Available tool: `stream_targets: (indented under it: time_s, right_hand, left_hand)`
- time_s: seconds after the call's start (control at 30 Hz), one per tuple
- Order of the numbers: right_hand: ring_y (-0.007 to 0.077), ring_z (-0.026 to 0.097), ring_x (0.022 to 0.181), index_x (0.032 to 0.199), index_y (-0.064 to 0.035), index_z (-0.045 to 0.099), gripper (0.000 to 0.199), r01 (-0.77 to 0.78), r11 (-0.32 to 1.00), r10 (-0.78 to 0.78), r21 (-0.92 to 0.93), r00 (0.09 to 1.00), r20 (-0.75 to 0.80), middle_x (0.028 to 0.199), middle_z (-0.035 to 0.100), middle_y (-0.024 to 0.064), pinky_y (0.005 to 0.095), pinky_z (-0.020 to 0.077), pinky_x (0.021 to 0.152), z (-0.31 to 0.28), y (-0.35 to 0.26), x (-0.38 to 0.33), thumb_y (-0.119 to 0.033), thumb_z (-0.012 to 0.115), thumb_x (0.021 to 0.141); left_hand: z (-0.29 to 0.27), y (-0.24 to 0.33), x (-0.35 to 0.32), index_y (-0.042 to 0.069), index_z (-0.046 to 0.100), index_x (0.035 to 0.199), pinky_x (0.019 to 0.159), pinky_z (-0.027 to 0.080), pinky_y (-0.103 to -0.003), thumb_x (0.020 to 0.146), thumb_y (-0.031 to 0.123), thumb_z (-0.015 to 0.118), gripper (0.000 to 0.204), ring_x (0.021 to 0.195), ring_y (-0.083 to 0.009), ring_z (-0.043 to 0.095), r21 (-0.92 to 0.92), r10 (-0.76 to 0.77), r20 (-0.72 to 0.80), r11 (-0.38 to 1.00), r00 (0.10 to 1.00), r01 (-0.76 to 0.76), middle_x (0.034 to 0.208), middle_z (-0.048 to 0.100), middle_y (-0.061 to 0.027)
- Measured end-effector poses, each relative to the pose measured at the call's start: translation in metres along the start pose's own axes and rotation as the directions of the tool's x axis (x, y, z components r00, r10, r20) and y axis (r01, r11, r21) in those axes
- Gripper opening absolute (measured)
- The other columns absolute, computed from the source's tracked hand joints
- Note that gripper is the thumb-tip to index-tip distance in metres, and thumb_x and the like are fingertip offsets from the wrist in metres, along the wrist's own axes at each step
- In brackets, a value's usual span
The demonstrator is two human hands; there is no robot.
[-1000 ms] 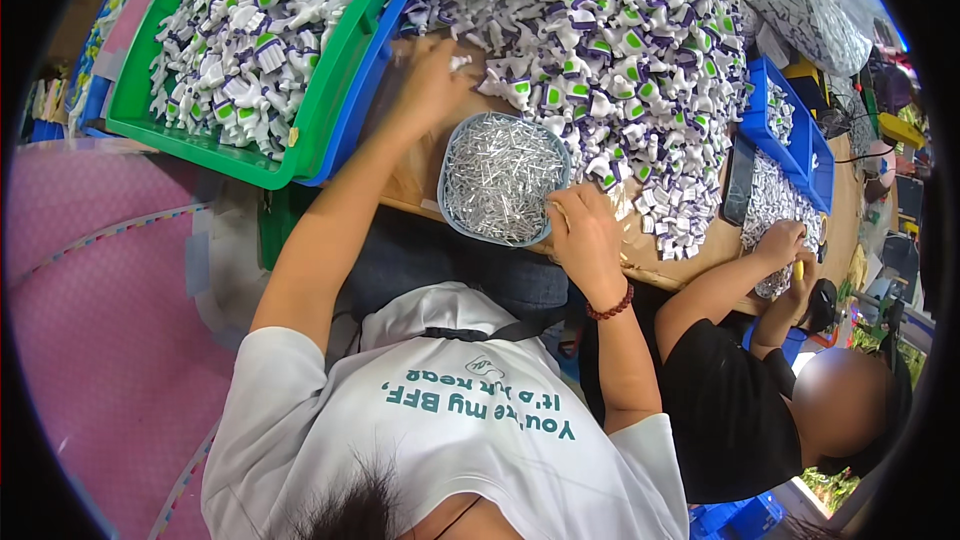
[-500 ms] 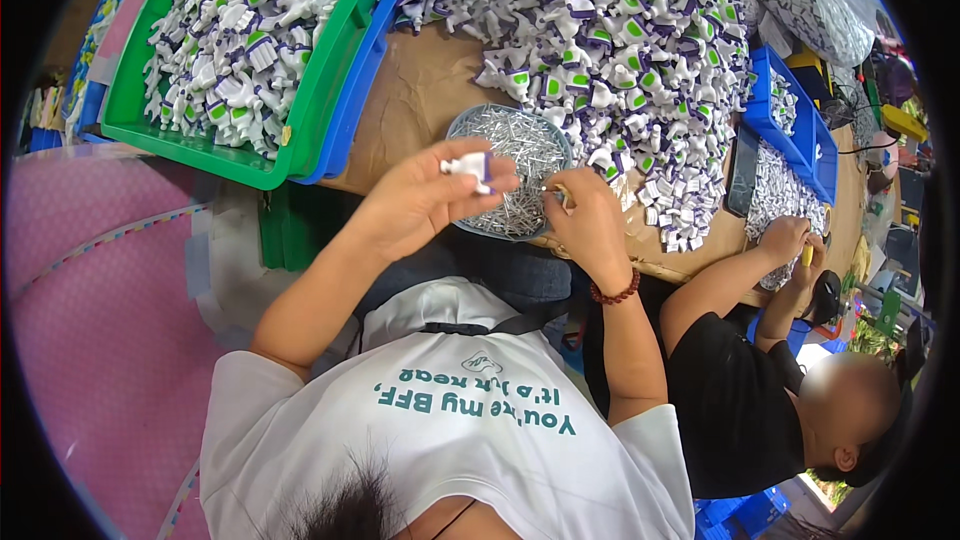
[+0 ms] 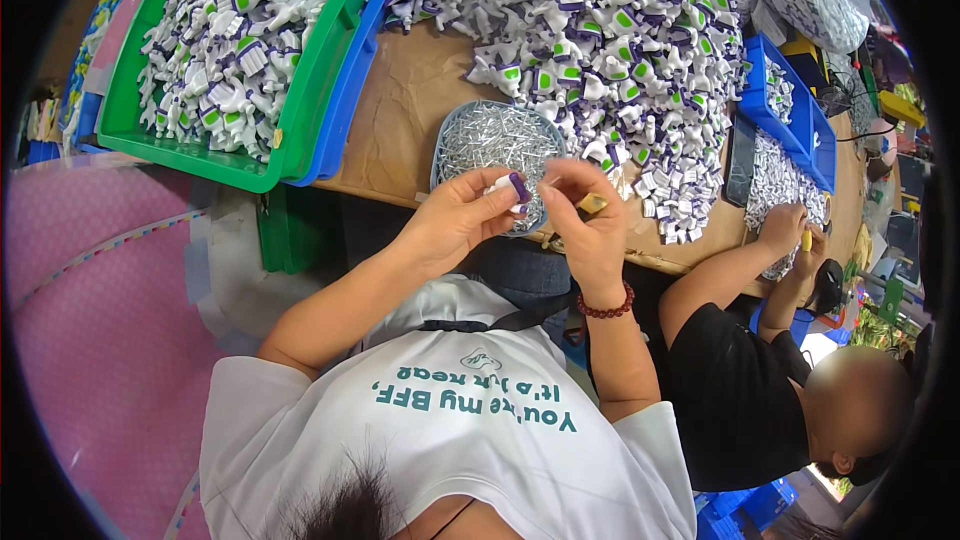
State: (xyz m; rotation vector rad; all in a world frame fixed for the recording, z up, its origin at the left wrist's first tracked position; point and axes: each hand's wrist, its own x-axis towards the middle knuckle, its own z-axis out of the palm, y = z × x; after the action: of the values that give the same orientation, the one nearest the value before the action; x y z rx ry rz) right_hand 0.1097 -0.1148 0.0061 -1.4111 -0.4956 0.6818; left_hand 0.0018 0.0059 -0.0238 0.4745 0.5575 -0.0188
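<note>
My left hand [image 3: 462, 218] pinches a small white and purple plastic toy part [image 3: 518, 187] between thumb and fingers, above the near edge of a grey-blue bowl [image 3: 437, 172] of thin silvery metal pins [image 3: 497, 135]. Close on its right, my right hand [image 3: 592, 215] is closed with thumb and fingertips together, pointing at the part. What those fingertips hold is too small and blurred to make out. A small yellow piece [image 3: 593, 204] shows against the right hand's fingers; its kind is unclear.
A large heap of white, purple and green toy parts [image 3: 620, 70] covers the brown-topped table [image 3: 385, 110]. A green crate [image 3: 265, 175] of similar parts stands left, against a blue crate [image 3: 335, 140]. At right, a co-worker's hands [image 3: 790, 237] work beside blue bins [image 3: 820, 145].
My left hand has moved right and slightly down, turning the toy part. My right hand has risen a little, and its yellow piece shows more fully. The hands are closer together.
</note>
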Motion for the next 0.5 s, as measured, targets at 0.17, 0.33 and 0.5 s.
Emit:
stream_targets:
  time_s: [0.17, 0.33, 0.5]
  right_hand:
    - [0.0074, 0.056, 0.075, 0.09, 0.0007, 0.063, 0.01, 0.162, 0.94, -0.156, -0.301, 0.987, 0.044, 0.084, 0.061, 0.0049, 0.0192, 0.0439, 0.063, 0.0, 0.004, -0.001, 0.003, 0.06, 0.08]
    - [0.0158, 0.058, 0.071, 0.087, -0.0001, 0.063, 0.01, 0.15, 0.913, -0.155, -0.379, 0.988, 0.015, 0.082, 0.061, 0.009, 0.0249, 0.0455, 0.063, -0.004, 0.02, -0.009, 0.003, 0.062, 0.077]
    - [0.0177, 0.056, 0.073, 0.083, -0.0014, 0.064, 0.009, 0.213, 0.872, -0.229, -0.442, 0.973, 0.018, 0.081, 0.06, 0.0082, 0.0261, 0.0444, 0.064, 0.0, 0.014, -0.007, 0.003, 0.064, 0.075]
  left_hand:
    - [0.001, 0.001, -0.001, 0.005, 0.054, 0.107, 0.071, 0.049, -0.021, 0.089, 0.013, 0.054, 0.02, 0.082, -0.0087, 0.057, -0.035, 0.091, 0.003, 0.995, 0.996, -0.091, 0.095, 0.057, -0.0009]
    - [0.005, 0.002, -0.002, 0.004, 0.054, 0.108, 0.072, 0.049, -0.021, 0.088, 0.012, 0.055, 0.021, 0.081, -0.0084, 0.057, -0.004, 0.171, 0.034, 0.985, 0.985, -0.171, 0.095, 0.058, -0.0016]
    - [0.005, 0.002, -0.004, 0.003, 0.054, 0.108, 0.07, 0.049, -0.02, 0.088, 0.01, 0.055, 0.021, 0.079, -0.0083, 0.057, 0.118, 0.236, 0.048, 0.964, 0.971, -0.24, 0.092, 0.058, -0.0021]
